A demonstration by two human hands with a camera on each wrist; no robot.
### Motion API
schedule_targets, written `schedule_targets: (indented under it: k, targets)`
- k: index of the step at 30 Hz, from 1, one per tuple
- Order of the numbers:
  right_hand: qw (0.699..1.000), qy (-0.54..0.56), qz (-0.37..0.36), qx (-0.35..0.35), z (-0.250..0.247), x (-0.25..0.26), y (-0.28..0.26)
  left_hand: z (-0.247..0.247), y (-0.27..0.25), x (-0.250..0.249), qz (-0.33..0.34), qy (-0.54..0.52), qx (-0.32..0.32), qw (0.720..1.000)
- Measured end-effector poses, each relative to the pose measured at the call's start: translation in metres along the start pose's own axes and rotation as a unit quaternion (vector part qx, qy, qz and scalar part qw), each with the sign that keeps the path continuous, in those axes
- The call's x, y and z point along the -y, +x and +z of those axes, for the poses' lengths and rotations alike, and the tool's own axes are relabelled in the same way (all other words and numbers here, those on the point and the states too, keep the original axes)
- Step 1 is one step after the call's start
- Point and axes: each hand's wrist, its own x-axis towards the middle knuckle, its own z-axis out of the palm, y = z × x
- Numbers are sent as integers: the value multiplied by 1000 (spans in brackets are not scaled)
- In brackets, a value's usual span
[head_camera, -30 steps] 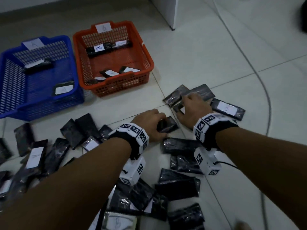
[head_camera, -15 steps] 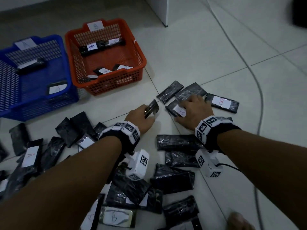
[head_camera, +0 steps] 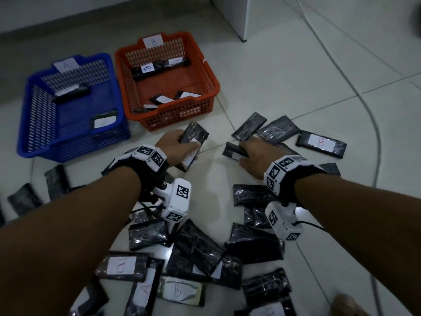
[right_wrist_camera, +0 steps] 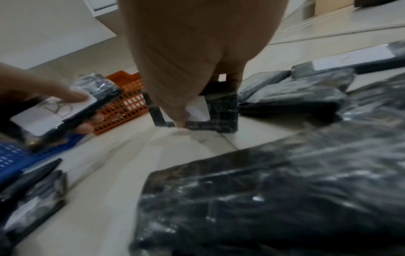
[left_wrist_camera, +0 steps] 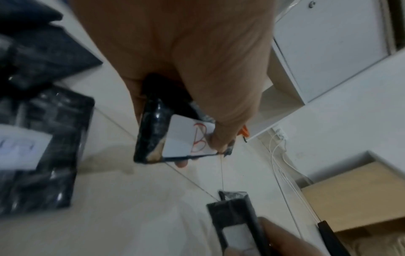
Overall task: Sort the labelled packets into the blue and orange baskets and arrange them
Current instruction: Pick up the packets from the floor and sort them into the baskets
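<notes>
My left hand (head_camera: 180, 144) grips a black packet (head_camera: 193, 135) with a white label marked B (left_wrist_camera: 192, 136), lifted off the floor in front of the orange basket (head_camera: 209, 74). My right hand (head_camera: 252, 151) pinches another black labelled packet (head_camera: 232, 150) tilted up on its edge on the tiles; its letter is hidden by my thumb (right_wrist_camera: 177, 110). The blue basket (head_camera: 29, 124), tagged A, stands left of the orange one, tagged B. Both baskets hold a few packets.
Several black packets lie scattered on the white tile floor: a B-labelled one (head_camera: 321, 143) at the right, a pile (head_camera: 196, 254) near my forearms, more at the left (head_camera: 57, 181). A cable (head_camera: 373, 124) curves across the floor at the right. A white cabinet corner (head_camera: 237, 17) stands behind.
My left hand has lifted its packet and carried it toward the orange basket, turning the B label up. My right hand has raised its packet onto its edge.
</notes>
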Motion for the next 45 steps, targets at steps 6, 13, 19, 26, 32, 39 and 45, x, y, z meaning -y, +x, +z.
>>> schedule_targets:
  k: [6,13,19,26,32,39,45]
  targets:
    - [977,58,-106,-176,-39,52,37,-72,26,-28,180,276,-176,928]
    - [957,-24,-181,-224,-76,87,101,-100,98,-36,156,364,-163,904]
    - [949,-92,-212,-213,-72,103,141,-104,118,-8,170,369,-140,903]
    - [963,-137,-167,-161,-84,117,164,-100,95,-8,245,356,-261,863]
    - [971,-108,-115,-180,-119,75,124,-58,83,-54,336,352,-240,840]
    - [987,-127,4,-101,-161,-63,52,56,82,-98,351,312,-108,876]
    - [988,-97,116,36,-121,-128,11,144,82,-122,279,371,37,885]
